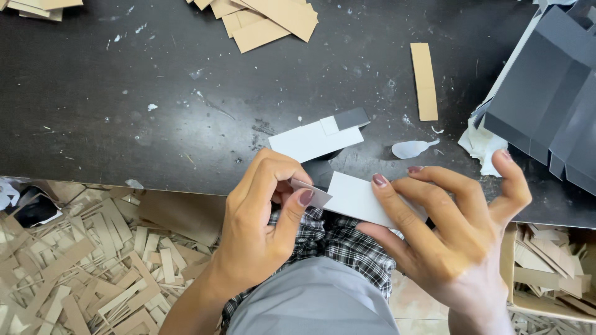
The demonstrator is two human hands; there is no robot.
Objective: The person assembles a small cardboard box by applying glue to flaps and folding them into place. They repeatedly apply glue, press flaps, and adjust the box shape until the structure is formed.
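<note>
A folded card piece, white inside and dark grey outside [323, 139], lies half over the near edge of the black table [124, 105]. My left hand [261, 217] pinches a small grey flap of it between thumb and fingers. My right hand [453, 217] supports the white lower panel [357, 198] from beneath, with the index finger lying on top and the other fingers spread. Both hands hover just off the table's front edge, above my lap.
A brown cardboard strip [424, 80] lies on the table at the right. Brown card sheets [267, 22] are piled at the back. Dark grey folded boxes [546, 93] stand at the right edge. Cardboard offcuts [81, 260] fill the floor and a box [552, 267].
</note>
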